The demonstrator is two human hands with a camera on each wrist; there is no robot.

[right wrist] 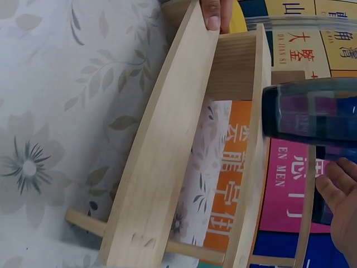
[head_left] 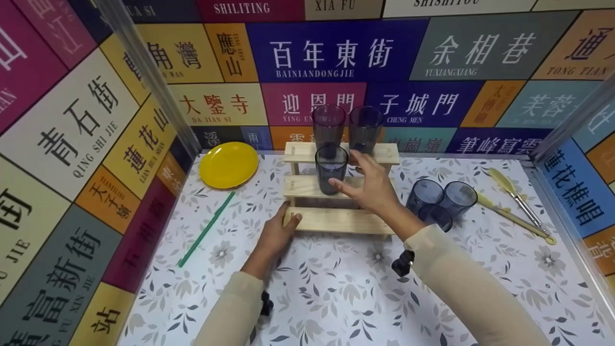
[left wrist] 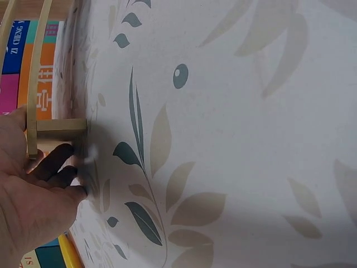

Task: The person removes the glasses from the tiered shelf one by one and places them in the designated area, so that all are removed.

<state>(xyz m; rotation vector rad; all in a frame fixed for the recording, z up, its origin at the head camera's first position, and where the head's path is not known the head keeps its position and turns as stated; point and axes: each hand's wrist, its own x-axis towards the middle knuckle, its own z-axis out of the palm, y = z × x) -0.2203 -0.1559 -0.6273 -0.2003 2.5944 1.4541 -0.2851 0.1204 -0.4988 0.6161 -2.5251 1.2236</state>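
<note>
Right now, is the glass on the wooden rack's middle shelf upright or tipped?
Upright. The glass stands with its open rim up and its base on the middle shelf.

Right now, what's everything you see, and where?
rack: one, pale wood, centre
glasses: six, dark-tinted; two top step, one middle step, three right of rack
plate: one, yellow, back left
stick: one, green, left
tongs: one, yellow-silver, far right
tablecloth: one, white floral, below
wall panels: many, multicoloured, back, sides
sleeves: two, beige, near edge
wrist devices: two, black, by sleeves
left hand: one, gripping bottom step's left end
right hand: one, beside middle-step glass
</note>
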